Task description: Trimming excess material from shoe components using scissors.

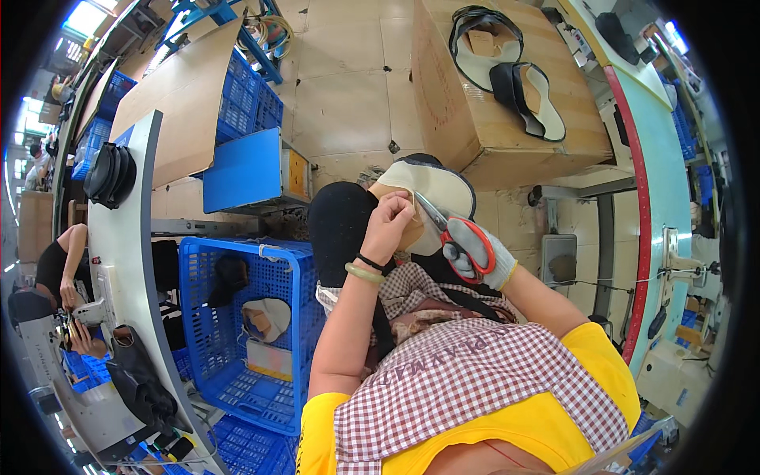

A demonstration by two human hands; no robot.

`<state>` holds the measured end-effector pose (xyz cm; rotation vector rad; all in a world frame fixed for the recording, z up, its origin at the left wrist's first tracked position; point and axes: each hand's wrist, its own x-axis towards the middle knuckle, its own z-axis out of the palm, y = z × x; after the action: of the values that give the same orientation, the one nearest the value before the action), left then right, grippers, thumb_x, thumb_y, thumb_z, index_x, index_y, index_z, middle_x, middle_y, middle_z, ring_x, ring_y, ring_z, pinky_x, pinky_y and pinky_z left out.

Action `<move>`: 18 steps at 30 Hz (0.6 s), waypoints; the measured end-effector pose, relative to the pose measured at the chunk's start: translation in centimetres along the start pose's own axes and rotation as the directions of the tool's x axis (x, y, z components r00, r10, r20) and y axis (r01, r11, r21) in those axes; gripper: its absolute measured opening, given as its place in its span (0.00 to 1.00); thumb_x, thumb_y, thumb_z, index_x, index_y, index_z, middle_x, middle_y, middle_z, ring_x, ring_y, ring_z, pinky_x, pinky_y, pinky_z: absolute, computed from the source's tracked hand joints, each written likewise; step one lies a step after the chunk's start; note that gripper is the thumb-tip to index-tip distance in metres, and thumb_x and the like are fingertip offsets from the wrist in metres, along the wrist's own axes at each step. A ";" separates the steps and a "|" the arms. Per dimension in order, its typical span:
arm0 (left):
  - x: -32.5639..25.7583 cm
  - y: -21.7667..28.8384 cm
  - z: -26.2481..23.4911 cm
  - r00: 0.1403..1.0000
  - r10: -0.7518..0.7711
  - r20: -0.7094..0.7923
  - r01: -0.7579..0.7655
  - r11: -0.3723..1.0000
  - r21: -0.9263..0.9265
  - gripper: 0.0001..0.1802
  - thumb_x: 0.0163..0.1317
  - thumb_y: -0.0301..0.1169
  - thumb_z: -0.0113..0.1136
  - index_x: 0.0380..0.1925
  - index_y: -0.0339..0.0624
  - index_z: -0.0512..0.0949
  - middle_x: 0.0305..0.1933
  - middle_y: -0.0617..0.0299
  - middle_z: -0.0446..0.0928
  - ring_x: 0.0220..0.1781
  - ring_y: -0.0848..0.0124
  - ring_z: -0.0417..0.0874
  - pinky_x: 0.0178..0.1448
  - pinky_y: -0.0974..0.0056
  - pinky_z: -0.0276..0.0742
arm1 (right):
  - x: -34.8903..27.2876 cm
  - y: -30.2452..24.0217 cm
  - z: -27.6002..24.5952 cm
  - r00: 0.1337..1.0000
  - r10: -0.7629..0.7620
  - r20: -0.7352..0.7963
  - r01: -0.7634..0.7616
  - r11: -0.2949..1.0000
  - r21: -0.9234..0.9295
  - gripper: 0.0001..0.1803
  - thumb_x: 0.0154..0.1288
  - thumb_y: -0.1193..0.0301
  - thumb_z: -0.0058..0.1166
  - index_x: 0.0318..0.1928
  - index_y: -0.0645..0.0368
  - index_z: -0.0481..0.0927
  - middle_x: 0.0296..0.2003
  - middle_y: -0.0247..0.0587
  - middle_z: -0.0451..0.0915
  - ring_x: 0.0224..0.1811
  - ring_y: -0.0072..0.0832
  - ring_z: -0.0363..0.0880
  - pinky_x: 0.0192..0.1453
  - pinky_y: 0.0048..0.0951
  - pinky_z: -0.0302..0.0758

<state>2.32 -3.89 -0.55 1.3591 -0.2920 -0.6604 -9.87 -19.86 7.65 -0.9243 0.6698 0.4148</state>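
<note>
A cream sewn piece (427, 180) with a tan patch and dark edging rests over my lap. My left hand (389, 220) is above it, fingers pinched together; a thin pale thread shows at the fingertips. In my right hand (497, 267), which wears a pale glove with a yellow cuff, is a pair of red-handled scissors (488, 247). Its blades point up and left, with the tips right beside my left fingertips. The piece's lower part is partly hidden by my hands and the scissors.
On my left stands a blue crate (294, 348) with a few pieces inside. Similar pieces (546, 119) lie on a cardboard box (443, 103) ahead to the right. A white table (131, 261) is at far left, with another person's hands (79, 317) beyond. A red-edged table (661, 198) runs along the right.
</note>
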 end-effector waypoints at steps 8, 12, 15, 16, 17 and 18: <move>-0.7 0.7 -0.6 0.999 -0.004 0.046 0.008 0.996 -0.089 0.06 0.61 0.27 0.57 0.27 0.36 0.75 0.53 0.60 0.69 0.52 0.75 0.68 0.55 0.71 0.64 | 0.4 -2.1 0.0 0.998 0.061 -0.026 -0.065 0.981 -0.185 0.15 0.69 0.53 0.48 0.43 0.50 0.71 0.23 0.28 0.71 0.13 0.12 0.61 0.13 0.15 0.58; -1.2 1.1 -0.3 0.999 0.030 0.022 -0.031 0.999 0.019 0.06 0.61 0.27 0.57 0.27 0.36 0.74 0.54 0.61 0.68 0.48 0.77 0.70 0.51 0.73 0.66 | 0.7 -3.8 -0.3 0.994 0.105 -0.012 -0.106 0.972 -0.212 0.15 0.69 0.53 0.48 0.44 0.50 0.72 0.23 0.27 0.70 0.13 0.12 0.61 0.14 0.15 0.58; -1.2 0.9 -0.3 0.997 0.079 0.018 -0.079 0.997 -0.007 0.06 0.60 0.27 0.57 0.28 0.36 0.74 0.55 0.61 0.67 0.45 0.78 0.71 0.47 0.75 0.68 | 1.3 -4.6 -0.6 0.989 0.147 -0.017 -0.147 0.957 -0.248 0.16 0.68 0.52 0.48 0.45 0.50 0.72 0.23 0.27 0.70 0.13 0.12 0.60 0.14 0.14 0.58; -1.2 0.8 -0.4 0.997 0.081 0.011 -0.081 0.997 -0.013 0.06 0.60 0.27 0.57 0.28 0.36 0.74 0.55 0.61 0.67 0.45 0.78 0.71 0.47 0.75 0.68 | 1.3 -4.9 -0.5 0.990 0.143 -0.017 -0.143 0.953 -0.267 0.17 0.68 0.52 0.49 0.44 0.50 0.72 0.23 0.27 0.71 0.13 0.12 0.60 0.14 0.14 0.58; -1.2 0.8 -0.4 0.996 0.087 0.017 -0.087 0.996 -0.017 0.05 0.60 0.27 0.57 0.28 0.36 0.74 0.55 0.61 0.67 0.44 0.78 0.71 0.47 0.74 0.68 | 1.4 -5.2 -0.4 0.990 0.139 -0.017 -0.138 0.949 -0.284 0.17 0.68 0.52 0.50 0.43 0.51 0.72 0.23 0.27 0.71 0.13 0.12 0.60 0.14 0.14 0.58; -1.2 0.7 -0.6 0.995 0.094 0.024 -0.093 0.995 -0.020 0.05 0.60 0.27 0.57 0.28 0.36 0.74 0.55 0.62 0.67 0.43 0.79 0.70 0.46 0.74 0.67 | 1.6 -5.5 -0.3 0.990 0.142 -0.017 -0.140 0.946 -0.291 0.17 0.68 0.52 0.50 0.43 0.51 0.72 0.23 0.27 0.71 0.13 0.12 0.60 0.14 0.14 0.58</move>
<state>1.86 -2.66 0.26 1.3117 -0.3660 -0.6009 -5.55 -23.01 9.64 -1.1579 0.6847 0.6556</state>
